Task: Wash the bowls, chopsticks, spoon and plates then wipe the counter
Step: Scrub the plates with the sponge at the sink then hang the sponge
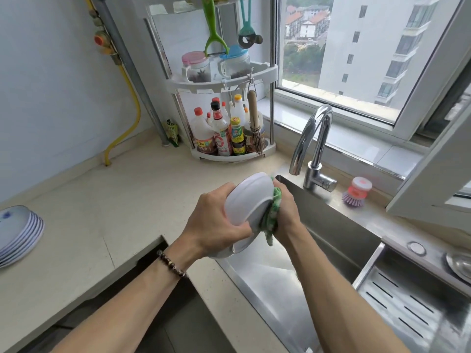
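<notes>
My left hand grips a white bowl tipped on its side above the left edge of the steel sink. A second white rim shows under it, near my left palm. My right hand holds a green and white cloth pressed against the bowl's open side. A stack of several white plates with blue marks stands on the beige counter at the far left. No chopsticks or spoon show in view.
A chrome faucet rises behind the sink, with a pink and purple dish brush beside it. A corner rack holds sauce bottles, jars and a whisk brush. A slotted steel drain tray sits at the right. A window is behind.
</notes>
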The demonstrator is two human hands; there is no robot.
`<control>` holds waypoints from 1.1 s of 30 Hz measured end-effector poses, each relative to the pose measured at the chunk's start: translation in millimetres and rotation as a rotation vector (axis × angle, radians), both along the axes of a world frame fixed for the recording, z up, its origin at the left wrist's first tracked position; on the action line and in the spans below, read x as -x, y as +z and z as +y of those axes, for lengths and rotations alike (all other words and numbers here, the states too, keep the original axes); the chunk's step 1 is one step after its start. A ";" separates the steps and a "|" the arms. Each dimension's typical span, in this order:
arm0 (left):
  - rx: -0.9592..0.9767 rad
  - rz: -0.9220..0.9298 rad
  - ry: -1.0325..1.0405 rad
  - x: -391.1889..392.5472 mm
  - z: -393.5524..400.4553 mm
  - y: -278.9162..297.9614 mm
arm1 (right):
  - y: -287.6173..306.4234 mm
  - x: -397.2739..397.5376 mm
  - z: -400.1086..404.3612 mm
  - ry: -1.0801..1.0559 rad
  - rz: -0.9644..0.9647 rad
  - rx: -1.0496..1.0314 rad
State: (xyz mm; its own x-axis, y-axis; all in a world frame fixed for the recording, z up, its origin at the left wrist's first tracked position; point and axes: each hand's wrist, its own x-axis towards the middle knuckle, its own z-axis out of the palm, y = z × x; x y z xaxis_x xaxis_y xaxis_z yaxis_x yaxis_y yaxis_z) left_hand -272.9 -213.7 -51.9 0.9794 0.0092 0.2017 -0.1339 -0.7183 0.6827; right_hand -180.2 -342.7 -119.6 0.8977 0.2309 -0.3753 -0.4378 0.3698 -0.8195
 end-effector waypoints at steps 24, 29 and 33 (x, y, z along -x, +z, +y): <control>0.201 0.132 0.189 -7.4 -5.0 -16.1 | 22.9 27.7 22.4 -0.011 -0.671 0.603; 0.135 0.089 0.201 -1.9 -2.1 -11.7 | 22.5 11.9 19.2 -0.010 -0.459 0.410; 0.107 0.090 0.194 1.4 2.3 -10.6 | 22.5 30.4 35.4 0.001 -0.627 0.473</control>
State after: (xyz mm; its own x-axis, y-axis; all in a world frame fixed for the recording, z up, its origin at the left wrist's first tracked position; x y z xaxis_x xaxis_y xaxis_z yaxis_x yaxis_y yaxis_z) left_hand -274.2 -211.4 -62.4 0.9711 0.2159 0.1017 0.0644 -0.6473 0.7595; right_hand -210.5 -307.3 -97.1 0.9743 0.1742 0.1427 0.1584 -0.0802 -0.9841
